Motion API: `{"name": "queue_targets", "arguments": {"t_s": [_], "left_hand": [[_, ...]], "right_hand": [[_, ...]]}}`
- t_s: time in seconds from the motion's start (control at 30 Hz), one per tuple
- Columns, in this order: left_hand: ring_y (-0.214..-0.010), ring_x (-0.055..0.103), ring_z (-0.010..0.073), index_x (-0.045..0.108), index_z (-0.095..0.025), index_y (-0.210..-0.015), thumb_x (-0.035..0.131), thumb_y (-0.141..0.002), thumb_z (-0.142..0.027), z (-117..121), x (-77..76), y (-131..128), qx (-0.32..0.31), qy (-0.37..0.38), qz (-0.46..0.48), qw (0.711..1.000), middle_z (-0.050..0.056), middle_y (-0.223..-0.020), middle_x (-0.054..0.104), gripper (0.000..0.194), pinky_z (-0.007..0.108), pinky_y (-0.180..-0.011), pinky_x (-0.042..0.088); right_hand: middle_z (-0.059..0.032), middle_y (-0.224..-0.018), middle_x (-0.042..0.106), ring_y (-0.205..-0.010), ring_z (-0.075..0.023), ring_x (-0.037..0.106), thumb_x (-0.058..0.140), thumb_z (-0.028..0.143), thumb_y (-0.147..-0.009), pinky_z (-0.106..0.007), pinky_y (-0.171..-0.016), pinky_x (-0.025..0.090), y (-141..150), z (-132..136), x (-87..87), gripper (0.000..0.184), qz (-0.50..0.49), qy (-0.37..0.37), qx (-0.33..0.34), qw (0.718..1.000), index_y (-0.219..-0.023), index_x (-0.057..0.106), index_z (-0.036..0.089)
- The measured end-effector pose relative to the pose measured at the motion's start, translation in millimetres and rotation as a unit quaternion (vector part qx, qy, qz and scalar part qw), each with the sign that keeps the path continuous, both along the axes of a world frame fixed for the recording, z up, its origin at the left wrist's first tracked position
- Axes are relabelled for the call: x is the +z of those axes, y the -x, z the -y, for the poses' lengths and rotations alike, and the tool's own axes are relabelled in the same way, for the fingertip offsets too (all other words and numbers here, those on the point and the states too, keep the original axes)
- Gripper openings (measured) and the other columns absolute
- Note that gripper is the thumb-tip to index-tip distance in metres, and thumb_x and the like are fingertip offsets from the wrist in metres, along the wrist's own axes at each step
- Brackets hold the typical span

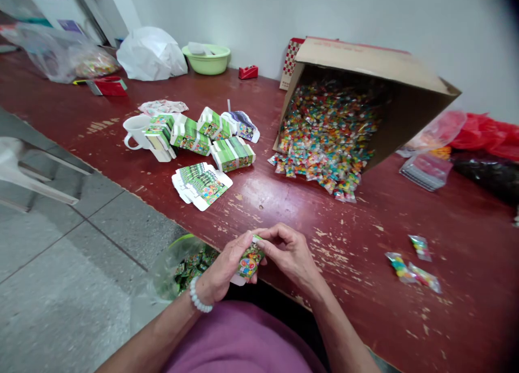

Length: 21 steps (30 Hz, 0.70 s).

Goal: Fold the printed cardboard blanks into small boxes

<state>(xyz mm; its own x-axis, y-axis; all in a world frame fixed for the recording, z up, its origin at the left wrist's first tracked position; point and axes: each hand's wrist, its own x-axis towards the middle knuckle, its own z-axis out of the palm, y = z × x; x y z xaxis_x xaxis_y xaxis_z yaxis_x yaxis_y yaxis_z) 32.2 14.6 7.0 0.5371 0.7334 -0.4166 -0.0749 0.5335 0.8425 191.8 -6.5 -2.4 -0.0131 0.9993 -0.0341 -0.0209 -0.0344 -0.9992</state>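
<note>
A small green printed candy box (250, 260) is between my two hands at the table's near edge. My left hand (227, 265), with a pale bead bracelet at the wrist, is closed around its left side. Fingers of my right hand (286, 248) pinch at the box's upper end. A white flap sticks out at the lower end; whether anything is inside is hidden. Beyond my hands lies a fanned pile of flat green cartons (203, 184). To the right rest several small candy packets (420, 247) in clear wrappers.
A tipped cardboard box (373, 54) spills many candy packets (324, 140) onto the red table (284, 211). Bundled green cartons (233, 154) stand by a white mug (135, 131). Below the edge, a lined bin (162, 270) holds green boxes. A plastic stool (24, 173) is left.
</note>
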Motion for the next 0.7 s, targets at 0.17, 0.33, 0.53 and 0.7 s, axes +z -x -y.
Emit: {"name": "queue_targets", "arguments": {"t_s": [0.17, 0.33, 0.53, 0.7], "left_hand": [[-0.051, 0.058, 0.0114, 0.059, -0.016, -0.132, 0.047, -0.094, -0.055, -1.2, -1.2, 0.6, -0.008, -0.024, -0.013, 1.000, 0.006, -0.080, 0.066, 0.056, 0.022, -0.047, 0.048], [-0.055, 0.058, 0.0109, 0.063, -0.017, -0.130, 0.051, -0.094, -0.050, -2.0, -5.9, 5.4, -0.005, -0.021, 0.005, 1.000, 0.007, -0.083, 0.066, 0.050, 0.022, -0.049, 0.050], [-0.055, 0.057, 0.0118, 0.062, -0.016, -0.130, 0.050, -0.094, -0.049, -3.7, -9.7, 6.5, -0.019, -0.003, 0.018, 1.000, 0.006, -0.079, 0.064, 0.050, 0.023, -0.047, 0.051], [-0.060, 0.060, 0.0139, 0.062, -0.019, -0.132, 0.056, -0.091, -0.049, -5.3, -8.6, 8.7, -0.017, 0.013, 0.017, 1.000, 0.008, -0.086, 0.066, 0.051, 0.024, -0.048, 0.053]], "right_hand": [[-0.0028, -0.072, 0.073, -0.046, -0.0105, 0.058, 0.076, 0.036, -0.078, -0.023, -0.045, 0.047, 5.5, -4.7, -3.7, 0.021, -0.119, 0.090, -0.027, 0.988, -0.080, 0.068, 0.017], [-0.0037, -0.078, 0.073, -0.048, -0.0095, 0.058, 0.074, 0.034, -0.080, -0.023, -0.046, 0.047, 11.6, -2.7, -8.8, 0.020, -0.068, 0.045, -0.060, 0.995, -0.077, 0.067, 0.016], [-0.0020, -0.071, 0.070, -0.050, -0.0116, 0.058, 0.073, 0.038, -0.080, -0.023, -0.044, 0.048, 10.7, -1.6, -11.9, 0.023, -0.089, 0.073, -0.048, 0.992, -0.077, 0.065, 0.017], [-0.0024, -0.080, 0.071, -0.052, -0.0104, 0.058, 0.070, 0.036, -0.083, -0.022, -0.047, 0.048, 9.7, -0.8, -7.7, 0.022, -0.047, 0.038, -0.039, 0.997, -0.075, 0.062, 0.018]]}}
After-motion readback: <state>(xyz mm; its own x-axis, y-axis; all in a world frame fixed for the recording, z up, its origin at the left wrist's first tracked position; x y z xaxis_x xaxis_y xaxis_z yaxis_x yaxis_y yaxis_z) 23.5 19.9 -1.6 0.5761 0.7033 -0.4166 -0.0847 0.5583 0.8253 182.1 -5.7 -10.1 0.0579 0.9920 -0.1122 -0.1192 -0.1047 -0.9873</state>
